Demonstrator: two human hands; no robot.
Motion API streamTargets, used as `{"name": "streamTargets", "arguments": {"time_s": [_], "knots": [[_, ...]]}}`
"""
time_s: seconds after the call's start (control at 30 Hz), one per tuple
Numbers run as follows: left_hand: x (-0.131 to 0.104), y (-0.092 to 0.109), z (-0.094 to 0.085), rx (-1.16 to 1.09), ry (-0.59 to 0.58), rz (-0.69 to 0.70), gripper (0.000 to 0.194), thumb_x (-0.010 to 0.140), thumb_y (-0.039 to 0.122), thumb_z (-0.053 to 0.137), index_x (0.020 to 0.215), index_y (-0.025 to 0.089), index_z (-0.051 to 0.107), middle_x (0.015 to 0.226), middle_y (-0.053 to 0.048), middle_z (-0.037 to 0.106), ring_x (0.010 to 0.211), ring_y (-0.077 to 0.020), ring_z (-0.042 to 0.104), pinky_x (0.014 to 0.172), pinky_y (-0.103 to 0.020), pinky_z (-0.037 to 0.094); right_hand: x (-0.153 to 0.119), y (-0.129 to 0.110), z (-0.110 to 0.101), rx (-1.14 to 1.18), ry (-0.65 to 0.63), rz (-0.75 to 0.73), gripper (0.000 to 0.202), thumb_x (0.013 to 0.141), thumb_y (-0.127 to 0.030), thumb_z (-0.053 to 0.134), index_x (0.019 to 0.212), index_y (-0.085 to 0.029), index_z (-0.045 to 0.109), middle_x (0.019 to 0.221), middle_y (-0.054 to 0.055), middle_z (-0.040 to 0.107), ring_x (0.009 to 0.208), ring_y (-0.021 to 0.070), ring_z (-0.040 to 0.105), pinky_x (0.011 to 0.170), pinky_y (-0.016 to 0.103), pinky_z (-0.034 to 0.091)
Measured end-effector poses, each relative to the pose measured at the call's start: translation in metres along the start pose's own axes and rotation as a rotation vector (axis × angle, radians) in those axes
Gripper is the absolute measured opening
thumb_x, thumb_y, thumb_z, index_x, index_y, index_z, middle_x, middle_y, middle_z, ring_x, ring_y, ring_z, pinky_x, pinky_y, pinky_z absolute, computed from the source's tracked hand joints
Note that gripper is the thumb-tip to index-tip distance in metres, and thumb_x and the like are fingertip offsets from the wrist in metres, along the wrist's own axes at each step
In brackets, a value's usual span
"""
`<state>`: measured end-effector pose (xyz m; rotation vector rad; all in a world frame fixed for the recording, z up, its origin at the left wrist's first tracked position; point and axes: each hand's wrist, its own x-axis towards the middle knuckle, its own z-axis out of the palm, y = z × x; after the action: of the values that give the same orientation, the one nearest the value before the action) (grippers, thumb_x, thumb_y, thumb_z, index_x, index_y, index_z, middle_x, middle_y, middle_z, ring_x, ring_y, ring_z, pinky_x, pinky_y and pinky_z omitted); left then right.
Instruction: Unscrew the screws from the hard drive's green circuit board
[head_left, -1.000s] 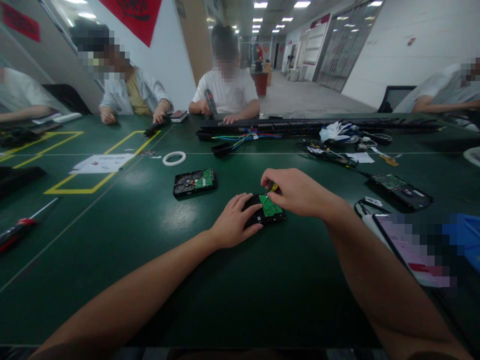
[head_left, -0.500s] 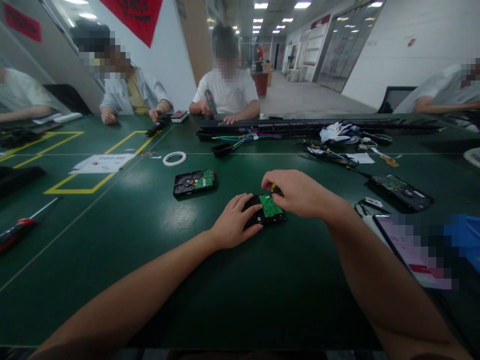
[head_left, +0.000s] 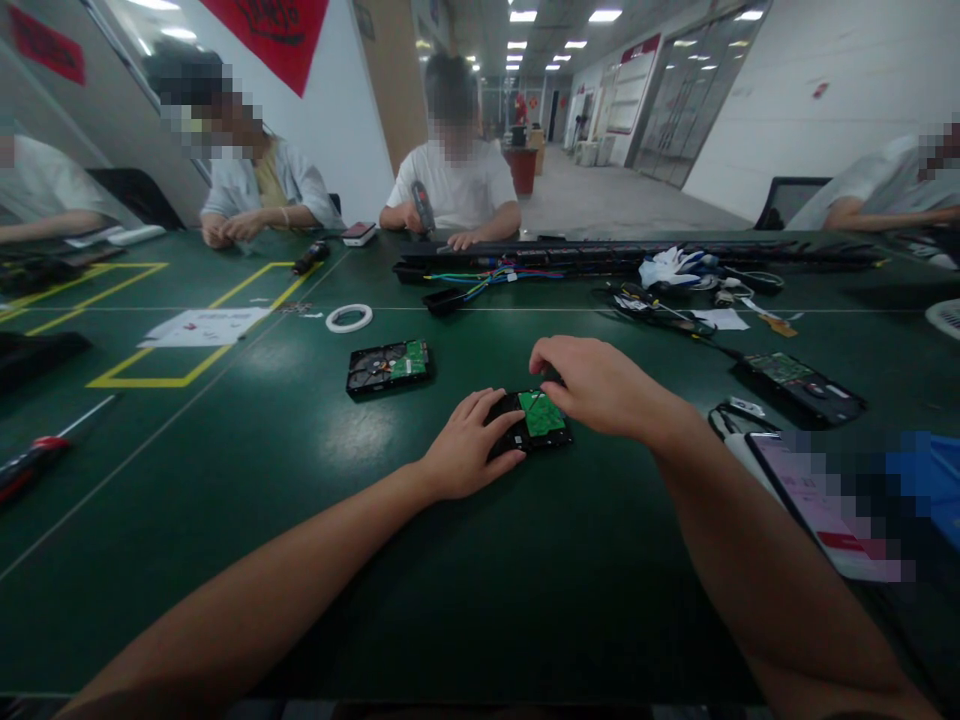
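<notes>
A hard drive [head_left: 545, 418] lies on the green table with its green circuit board facing up. My left hand [head_left: 472, 445] presses over its left end, thumb along the near edge and fingers across the top, holding it. Above the board's far side, my right hand [head_left: 581, 383] is closed around a small screwdriver [head_left: 535, 401]. Its thin shaft slants down to the board, while the handle is mostly hidden by my fingers. Whether the tip sits in a screw is too small to tell. Another hard drive [head_left: 388, 367] rests to the left, apart from both hands.
A third drive [head_left: 799, 385] and a tablet [head_left: 825, 500] lie at right. Cables [head_left: 660, 310] and gloves [head_left: 675, 268] are behind. A red-handled screwdriver [head_left: 37, 462] and a white ring [head_left: 349, 318] are at left. Across the table a person [head_left: 450, 185] holds a power tool.
My right hand has rotated slightly, and the yellow on the screwdriver handle is now hidden. My left hand stays put. A person at back left has drawn a hand away from a dark tool.
</notes>
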<state>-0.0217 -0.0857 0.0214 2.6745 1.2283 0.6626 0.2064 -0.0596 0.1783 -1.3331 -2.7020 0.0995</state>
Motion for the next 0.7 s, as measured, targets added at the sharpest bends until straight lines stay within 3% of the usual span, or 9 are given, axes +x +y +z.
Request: {"name": "streamTargets", "arguments": {"time_s": [0.33,0.53,0.7], "knots": [[-0.0001,0.0000,-0.0004,0.000,0.001,-0.003,0.060,0.101,0.051,0.069,0.154,0.030,0.055,0.168,-0.013,0.039,0.156,-0.0404,0.036,0.127,-0.066,0.037,-0.0023,-0.0048,-0.0018,-0.008,-0.012,-0.004,0.021,0.093,-0.015,0.053,0.111,-0.017,0.063,0.116,0.013,0.073,0.100,0.0244,0.067,0.088,0.035,0.046],[-0.0006,-0.0002,-0.0002,-0.005,0.003,0.003,0.060,0.100,0.051,0.069,0.154,0.029,0.055,0.169,-0.014,0.039,0.156,-0.0416,0.037,0.126,-0.067,0.037,0.0000,-0.0023,0.0021,-0.072,0.051,0.102,0.019,0.099,-0.026,0.053,0.113,-0.018,0.063,0.112,0.013,0.075,0.092,0.0258,0.068,0.076,0.036,0.042],[-0.0002,0.0007,-0.0011,0.008,-0.003,0.002,0.059,0.101,0.052,0.068,0.154,0.027,0.055,0.168,-0.015,0.039,0.156,-0.0408,0.037,0.127,-0.065,0.037,0.0000,-0.0016,0.0031,-0.063,0.042,0.062,0.019,0.097,-0.020,0.052,0.112,-0.018,0.063,0.115,0.013,0.074,0.095,0.0249,0.069,0.078,0.035,0.044]]}}
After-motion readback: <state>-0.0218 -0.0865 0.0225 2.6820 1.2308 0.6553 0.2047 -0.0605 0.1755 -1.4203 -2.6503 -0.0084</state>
